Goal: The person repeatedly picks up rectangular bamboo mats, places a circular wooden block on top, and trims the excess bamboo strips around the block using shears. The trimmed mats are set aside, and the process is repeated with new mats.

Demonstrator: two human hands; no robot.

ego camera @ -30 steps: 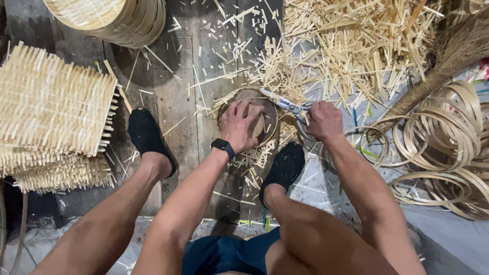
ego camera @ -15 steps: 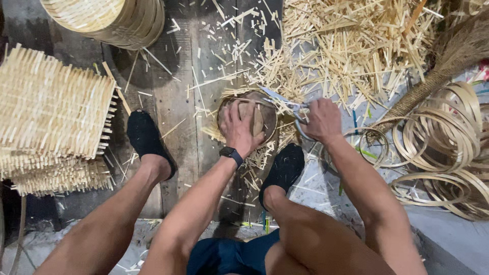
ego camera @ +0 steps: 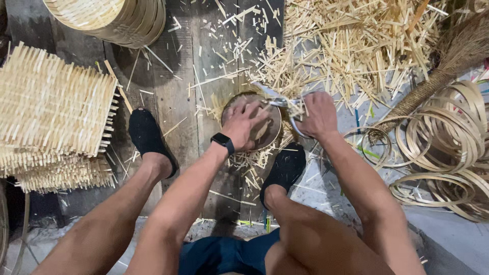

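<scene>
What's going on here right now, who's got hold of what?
A seated person works over a small round woven basket on the plank floor. The left hand presses down on it, while the right hand grips metal shears at its rim. Bamboo offcuts lie scattered beyond. Stacked woven mats sit to the left, coiled bamboo hoops and a broom to the right.

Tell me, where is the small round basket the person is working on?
In the head view, the round basket sits on the plank floor near the middle, under the left hand, just ahead of the right foot's black shoe.
</scene>
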